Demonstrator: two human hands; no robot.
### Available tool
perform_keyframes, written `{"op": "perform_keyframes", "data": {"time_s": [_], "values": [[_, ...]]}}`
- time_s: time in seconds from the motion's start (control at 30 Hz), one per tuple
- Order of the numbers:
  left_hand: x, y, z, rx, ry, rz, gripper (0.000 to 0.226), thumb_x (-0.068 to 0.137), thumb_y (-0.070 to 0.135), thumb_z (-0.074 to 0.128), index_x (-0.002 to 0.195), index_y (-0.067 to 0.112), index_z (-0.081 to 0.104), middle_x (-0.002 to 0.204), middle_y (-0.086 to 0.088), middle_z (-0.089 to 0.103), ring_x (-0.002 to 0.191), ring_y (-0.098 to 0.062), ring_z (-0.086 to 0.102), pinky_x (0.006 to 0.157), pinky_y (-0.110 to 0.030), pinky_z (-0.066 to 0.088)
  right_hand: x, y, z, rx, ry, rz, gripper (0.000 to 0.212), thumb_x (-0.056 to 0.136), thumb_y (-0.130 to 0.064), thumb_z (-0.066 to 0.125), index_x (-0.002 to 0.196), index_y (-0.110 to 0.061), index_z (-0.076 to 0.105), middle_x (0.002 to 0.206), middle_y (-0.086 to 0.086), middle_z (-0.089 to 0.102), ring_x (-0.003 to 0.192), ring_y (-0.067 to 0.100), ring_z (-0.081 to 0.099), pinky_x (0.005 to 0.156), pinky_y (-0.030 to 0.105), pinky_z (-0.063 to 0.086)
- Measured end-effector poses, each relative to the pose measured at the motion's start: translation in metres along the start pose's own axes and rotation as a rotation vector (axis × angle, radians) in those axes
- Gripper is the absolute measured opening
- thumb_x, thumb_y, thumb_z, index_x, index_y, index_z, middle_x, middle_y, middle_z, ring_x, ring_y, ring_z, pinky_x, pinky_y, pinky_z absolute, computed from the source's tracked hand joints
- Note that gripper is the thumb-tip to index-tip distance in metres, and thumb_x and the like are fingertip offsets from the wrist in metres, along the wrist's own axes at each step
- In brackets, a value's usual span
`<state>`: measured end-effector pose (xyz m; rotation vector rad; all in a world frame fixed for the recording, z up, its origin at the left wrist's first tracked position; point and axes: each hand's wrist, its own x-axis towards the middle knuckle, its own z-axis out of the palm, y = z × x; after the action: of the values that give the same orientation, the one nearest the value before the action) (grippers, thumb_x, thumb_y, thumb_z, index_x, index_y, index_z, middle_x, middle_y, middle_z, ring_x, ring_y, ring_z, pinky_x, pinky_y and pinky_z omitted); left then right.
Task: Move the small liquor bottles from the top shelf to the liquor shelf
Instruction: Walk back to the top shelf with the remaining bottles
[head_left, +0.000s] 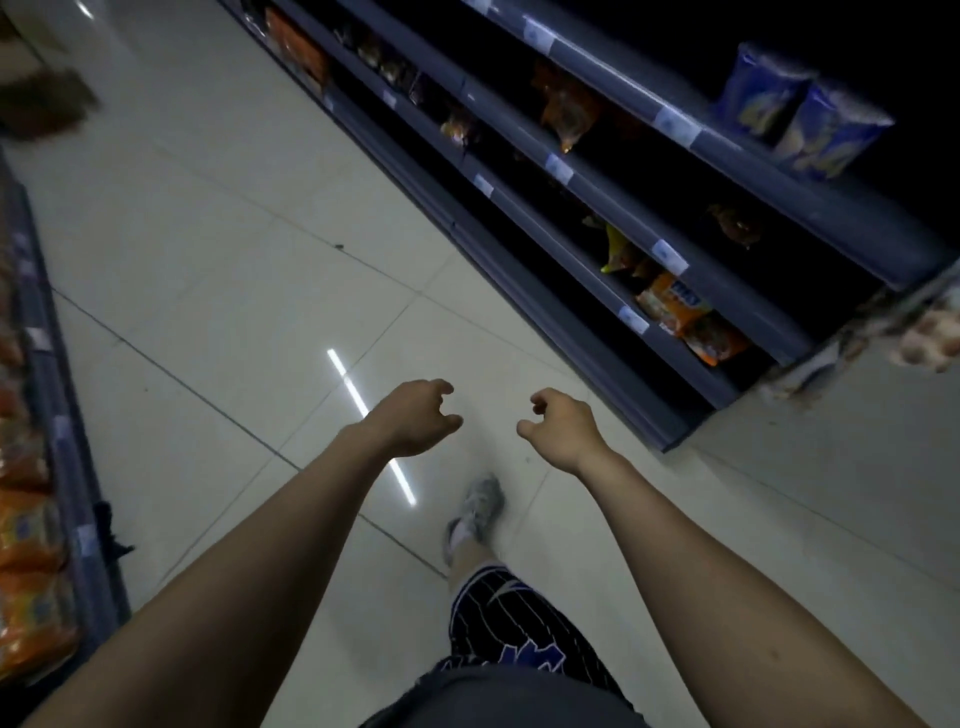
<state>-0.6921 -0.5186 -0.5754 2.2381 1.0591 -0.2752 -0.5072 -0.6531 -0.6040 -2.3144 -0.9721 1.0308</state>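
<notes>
Both my arms reach forward over a tiled shop aisle. My left hand (415, 418) hangs palm down with its fingers loosely curled and apart, and it holds nothing. My right hand (561, 428) is beside it, a short gap away, with the same curled, empty fingers. No small liquor bottles and no liquor shelf show in this view.
A dark shelf unit (597, 218) with snack packets runs along the right of the aisle and ends near my right hand. Another shelf (57, 441) with orange packets lines the left edge. Pale floor tiles (218, 291) stretch ahead. My leg and grey shoe (480, 512) step forward below my hands.
</notes>
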Motion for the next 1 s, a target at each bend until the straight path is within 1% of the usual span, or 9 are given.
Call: {"op": "perform_keyframes", "data": {"time_s": [0.1,0.3,0.5,0.6,0.7,0.77,0.8,0.87,1.0], "values": [[0.087,-0.005,-0.048,0.038,0.018,-0.019,0.061,0.093,0.041,0.062,0.145,0.012,0.047,0.135,-0.011,0.06,0.121,-0.027,0.055,0.1,-0.037,0.045,0.091,-0.034,-0.023,0.004,0.004,0.024,0.058,0.089,-0.032,0.072,0.141,-0.01,0.057,0.128,0.007,0.066,0.111,0.021,0.06,0.086,0.024,0.041],[0.237,0.02,-0.16,-0.003,0.086,0.054,0.06,0.092,0.042,0.064,0.143,0.014,0.05,0.133,-0.01,0.062,0.118,-0.027,0.058,0.097,-0.038,0.047,0.224,-0.11,-0.102,0.043,0.072,0.017,0.057,0.091,-0.033,0.07,0.14,-0.009,0.057,0.134,0.01,0.063,0.11,0.023,0.061,0.085,0.029,0.045],[0.359,0.072,-0.263,0.006,0.162,0.284,0.039,0.091,0.037,0.062,0.12,0.011,0.063,0.115,-0.008,0.068,0.106,-0.03,0.063,0.087,-0.04,0.051,0.322,-0.183,-0.187,0.093,0.305,-0.022,0.049,0.09,-0.03,0.072,0.133,-0.01,0.062,0.131,0.009,0.067,0.11,0.022,0.064,0.083,0.025,0.044],[0.416,0.094,-0.315,-0.04,0.191,0.381,0.043,0.09,0.04,0.061,0.123,0.014,0.062,0.116,-0.007,0.069,0.107,-0.028,0.063,0.086,-0.039,0.052,0.359,-0.22,-0.221,0.123,0.449,-0.037,0.045,0.089,-0.028,0.073,0.13,-0.01,0.065,0.128,0.006,0.07,0.116,0.023,0.065,0.086,0.022,0.041],[0.471,0.12,-0.373,-0.115,0.263,0.495,0.043,0.087,0.043,0.064,0.122,0.017,0.063,0.108,0.001,0.07,0.108,-0.023,0.064,0.086,-0.036,0.051,0.393,-0.265,-0.26,0.14,0.657,-0.067,0.034,0.086,-0.025,0.074,0.118,-0.014,0.07,0.106,0.0,0.073,0.106,0.02,0.067,0.081,0.017,0.043],[0.503,0.139,-0.413,-0.13,0.257,0.582,0.045,0.088,0.045,0.064,0.126,0.02,0.062,0.109,0.005,0.069,0.11,-0.022,0.064,0.086,-0.035,0.051,0.412,-0.3,-0.292,0.147,0.776,-0.091,0.033,0.088,-0.028,0.073,0.118,-0.017,0.069,0.099,-0.007,0.067,0.098,0.013,0.065,0.073,0.007,0.04],[0.517,0.149,-0.434,-0.117,0.241,0.617,0.051,0.089,0.047,0.062,0.133,0.02,0.058,0.119,0.003,0.067,0.114,-0.021,0.062,0.089,-0.035,0.05,0.418,-0.317,-0.308,0.148,0.83,-0.096,0.036,0.089,-0.03,0.073,0.122,-0.017,0.068,0.103,-0.007,0.067,0.099,0.012,0.063,0.075,0.007,0.04],[0.539,0.167,-0.475,-0.11,0.241,0.682,0.059,0.089,0.051,0.061,0.139,0.02,0.054,0.128,0.001,0.064,0.116,-0.02,0.06,0.089,-0.032,0.048,0.424,-0.35,-0.34,0.155,0.943,-0.105,0.043,0.09,-0.032,0.073,0.128,-0.015,0.067,0.117,-0.002,0.071,0.108,0.014,0.064,0.088,0.019,0.046],[0.562,0.206,-0.546,-0.203,0.287,0.832,0.063,0.081,0.059,0.06,0.133,0.023,0.06,0.118,0.006,0.067,0.105,-0.013,0.063,0.082,-0.027,0.046,0.429,-0.405,-0.396,0.176,1.136,-0.138,0.041,0.088,-0.033,0.074,0.125,-0.016,0.068,0.119,-0.001,0.073,0.112,0.015,0.065,0.097,0.029,0.05]]}}
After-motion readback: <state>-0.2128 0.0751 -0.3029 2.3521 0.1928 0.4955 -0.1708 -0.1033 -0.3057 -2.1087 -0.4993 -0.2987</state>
